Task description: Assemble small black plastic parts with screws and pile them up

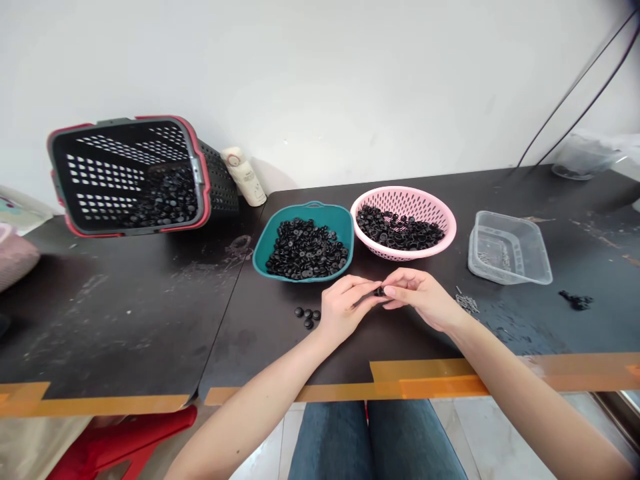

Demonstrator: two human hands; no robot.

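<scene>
Discs [307,250] in basin [343,223], colander [433,205] right of basin, box [533,243] right of colander, basket [223,183] left of basin

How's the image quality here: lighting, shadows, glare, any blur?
Head view: soft, even light; faint shadow on the wall beside the bottle; slight sheen on the table's right side. Head view: left hand and right hand show no obvious motion blur, but the black piece at their fingertips lacks readable detail.

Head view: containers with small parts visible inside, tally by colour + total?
Teal basket: 1
Pink basket: 1
Clear box: 1
Black crate with red rim: 1
Total: 4
</scene>
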